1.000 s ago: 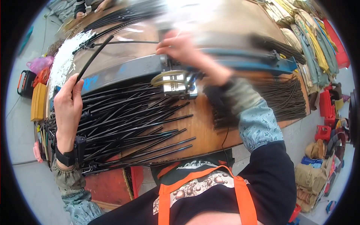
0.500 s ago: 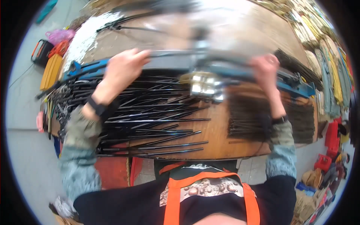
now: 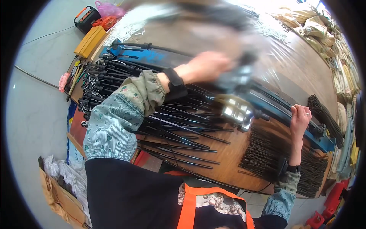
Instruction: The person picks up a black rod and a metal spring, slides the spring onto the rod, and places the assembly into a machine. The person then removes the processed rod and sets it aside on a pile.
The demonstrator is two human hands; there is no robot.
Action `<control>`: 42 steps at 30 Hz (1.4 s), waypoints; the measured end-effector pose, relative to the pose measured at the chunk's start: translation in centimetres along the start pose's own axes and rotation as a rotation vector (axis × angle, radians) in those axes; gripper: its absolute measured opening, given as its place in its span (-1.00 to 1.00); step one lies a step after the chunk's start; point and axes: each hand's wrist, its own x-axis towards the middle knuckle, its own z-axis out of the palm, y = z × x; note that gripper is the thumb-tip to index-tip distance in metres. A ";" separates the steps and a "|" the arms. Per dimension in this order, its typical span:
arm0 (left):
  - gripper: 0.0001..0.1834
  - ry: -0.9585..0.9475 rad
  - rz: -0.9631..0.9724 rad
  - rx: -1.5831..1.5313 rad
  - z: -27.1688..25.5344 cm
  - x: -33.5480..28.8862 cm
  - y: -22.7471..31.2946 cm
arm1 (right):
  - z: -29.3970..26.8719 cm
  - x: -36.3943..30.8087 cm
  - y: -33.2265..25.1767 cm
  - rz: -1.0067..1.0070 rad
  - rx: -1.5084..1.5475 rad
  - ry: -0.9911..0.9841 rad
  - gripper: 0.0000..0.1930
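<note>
My left hand (image 3: 213, 65), smeared by motion, reaches across to the blurred metal head in the middle of a long blue metal jig (image 3: 152, 57). Its fingers do not show clearly. Toward the jig's right end, my right hand (image 3: 300, 119) is closed with its fingers curled; what it grips, if anything, cannot be made out. A thin dark ribbed rod (image 3: 271, 92) runs along the jig toward that hand. Below the metal head sits a shiny boxy unit (image 3: 237, 112). At the jig's left lies a black rod with a thick end (image 3: 146, 46).
Many black rods with thick ends (image 3: 183, 129) lie in a heap on the wooden table (image 3: 225, 168). Dark ribbed rods (image 3: 263, 152) are stacked at the right, with another bundle (image 3: 324, 114) beyond. Small white pieces (image 3: 127, 24) are spread at the back, near a yellow box (image 3: 90, 41).
My left hand has moved right along the jig to its middle. My right hand stays near the jig's right end. The view has turned and shifted.
</note>
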 end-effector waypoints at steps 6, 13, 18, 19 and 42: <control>-0.78 0.176 -0.011 -0.072 0.5 -1.0 -0.3 | -0.4 0.2 -0.5 -0.002 -0.008 -0.042 -0.87; -0.81 0.029 -0.003 0.008 1.1 -0.6 -1.0 | -1.3 -0.1 -3.0 -0.055 -0.122 0.057 -0.75; -0.84 -0.019 -0.104 0.095 1.6 -0.1 0.0 | -2.0 -2.6 -8.7 -0.171 -0.023 -0.028 -0.64; -0.84 -0.014 -0.127 0.088 1.6 0.1 0.1 | -2.1 -3.2 -9.0 -0.121 0.036 -0.047 -0.65; -0.73 -0.161 0.019 0.444 -2.6 -0.8 -6.4 | -9.5 -11.4 -15.8 -0.158 0.137 -0.789 -0.58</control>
